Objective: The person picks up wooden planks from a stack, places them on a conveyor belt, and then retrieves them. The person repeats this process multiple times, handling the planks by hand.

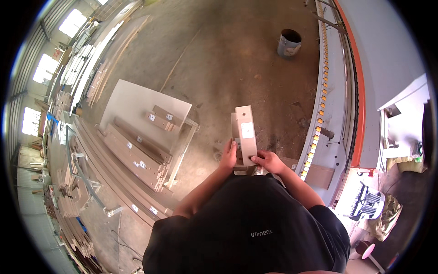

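Observation:
In front of my body, a narrow beige board (245, 118) stretches away from me, with a white label (247, 130) and a small hole near its far end. A second beige piece (233, 119) shows along its left side, partly covered by it. My left hand (229, 155) grips the left edge of the pieces, fingers pointing away from me. On the right, my right hand (268, 161) is closed on the board's near right edge, thumb lying on top. The undersides and the fingers below are hidden.
To the left, a large pale sheet (137, 101) carries stacked labelled boards (130, 155), and long strips (109, 176) lie nearer. A machine edge with yellow blocks (321, 107) runs along my right. A bucket (289, 43) stands ahead on the concrete floor.

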The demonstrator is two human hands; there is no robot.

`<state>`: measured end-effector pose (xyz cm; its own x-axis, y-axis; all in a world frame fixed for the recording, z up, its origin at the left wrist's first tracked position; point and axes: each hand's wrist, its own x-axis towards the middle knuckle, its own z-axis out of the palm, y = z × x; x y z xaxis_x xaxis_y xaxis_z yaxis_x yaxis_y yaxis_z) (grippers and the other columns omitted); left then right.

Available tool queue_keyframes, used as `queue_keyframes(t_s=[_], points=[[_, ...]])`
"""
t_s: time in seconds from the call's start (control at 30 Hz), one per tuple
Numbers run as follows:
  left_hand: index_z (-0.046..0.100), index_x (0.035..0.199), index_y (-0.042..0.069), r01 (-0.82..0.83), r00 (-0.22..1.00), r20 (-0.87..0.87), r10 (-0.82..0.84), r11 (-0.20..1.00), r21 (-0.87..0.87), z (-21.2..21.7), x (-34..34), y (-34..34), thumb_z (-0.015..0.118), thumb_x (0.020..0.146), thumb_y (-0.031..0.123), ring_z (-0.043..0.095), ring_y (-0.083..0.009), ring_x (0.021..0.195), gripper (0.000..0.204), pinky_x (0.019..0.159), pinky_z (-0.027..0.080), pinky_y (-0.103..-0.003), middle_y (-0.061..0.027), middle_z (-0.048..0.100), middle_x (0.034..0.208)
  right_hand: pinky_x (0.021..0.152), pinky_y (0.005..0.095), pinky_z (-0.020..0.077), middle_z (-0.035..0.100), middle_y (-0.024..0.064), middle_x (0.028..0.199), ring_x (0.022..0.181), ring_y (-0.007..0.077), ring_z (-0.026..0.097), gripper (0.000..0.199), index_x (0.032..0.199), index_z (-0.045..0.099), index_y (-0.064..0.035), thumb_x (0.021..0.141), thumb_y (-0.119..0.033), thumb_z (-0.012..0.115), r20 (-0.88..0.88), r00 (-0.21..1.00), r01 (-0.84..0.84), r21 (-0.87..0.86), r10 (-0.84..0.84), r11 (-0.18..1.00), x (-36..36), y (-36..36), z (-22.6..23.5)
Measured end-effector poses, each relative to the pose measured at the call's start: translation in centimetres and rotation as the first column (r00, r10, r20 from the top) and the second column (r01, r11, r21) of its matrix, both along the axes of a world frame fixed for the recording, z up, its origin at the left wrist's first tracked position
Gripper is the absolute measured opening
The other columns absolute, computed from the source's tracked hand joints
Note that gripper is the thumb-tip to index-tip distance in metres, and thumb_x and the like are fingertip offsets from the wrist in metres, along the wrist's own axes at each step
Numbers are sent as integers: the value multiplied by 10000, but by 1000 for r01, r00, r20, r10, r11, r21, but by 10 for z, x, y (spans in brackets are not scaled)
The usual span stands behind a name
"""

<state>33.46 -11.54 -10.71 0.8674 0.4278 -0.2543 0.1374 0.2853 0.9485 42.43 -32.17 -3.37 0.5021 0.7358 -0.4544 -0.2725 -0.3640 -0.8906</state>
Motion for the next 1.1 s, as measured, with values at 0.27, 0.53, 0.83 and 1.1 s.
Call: queue_keyframes(t_s=[0.27,0.53,0.83,1.1], points=[[400,1485,20,-47,996,51,69,934,-354,16,-17,79,557,1053,215,550,-194,1205,500,1032,452,-349,-110,574,1327,737,365,549,729,145,902,815,227,726,489,1064,682,-50,922,-518,708,385,771,-355,-402,508,844,27,136,24],[287,1557,32,-217,976,-42,214,945,-246,-4,-28,181,591,1020,198,521,-232,1278,638,1059,445,-372,-142,504,1407,889,411,534,610,136,1299,1146,240,620,698,1378,470,-17,909,-451,753,-254,967,-64,-118,32,991,49,298,-86],[380,1517,6,-501,788,-263,556,828,250,-106,-59,336,653,1003,197,567,-229,1225,612,977,491,-364,-149,512,1386,985,356,498,618,123,1283,1169,192,601,754,1408,474,15,853,-345,837,-133,984,-146,-193,122,970,61,518,-191],[516,1441,17,-761,590,-354,726,646,58,-119,-101,479,615,1014,323,536,-206,1258,535,1095,387,-327,-117,555,1397,1038,366,468,626,157,1294,1187,226,608,783,1423,466,60,856,-329,840,-141,964,-244,-116,227,963,96,711,-276]])
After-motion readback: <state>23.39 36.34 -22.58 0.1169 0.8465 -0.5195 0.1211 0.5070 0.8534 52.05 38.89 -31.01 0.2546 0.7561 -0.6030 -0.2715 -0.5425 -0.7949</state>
